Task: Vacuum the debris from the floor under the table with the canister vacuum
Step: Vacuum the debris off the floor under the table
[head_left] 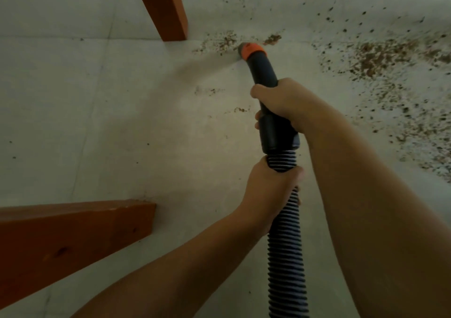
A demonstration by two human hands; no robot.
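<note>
We look straight down at a pale grey floor point(97, 112), matte, with faint seams marking large square tiles. Two squared wooden table legs stand on it, reddish-brown with visible grain: one leg point(163, 5) at upper centre, the other leg point(73, 242) at lower left.

Debris point(380, 58) is brown, granular and flaky. It is densest in a broad scatter at right, thinner in small patches near the upper leg's foot and a few specks at mid-floor.

The vacuum wand point(268, 90) is a smooth, dark, slightly curved rigid tube. It ends in an orange collar with a grey nozzle tip point(246, 49). Behind the wand, a ribbed black flexible hose point(285, 256) runs down out of frame.

Grip, right hand point(288, 105): fingers wrapped fully round the wand's mid-section and cuff, thumb lying toward the nozzle. Closed tight on the tube, no gap seen.

Grip, left hand point(271, 190): fingers curled round the ribbed hose just below the cuff, also fully closed on it.

The nozzle tip sits at the floor, well ahead of the right hand. It lies just beside the foot of the upper leg, between two small debris patches. The heavy scatter lies well apart to the right of the wand. The image is slightly soft.
</note>
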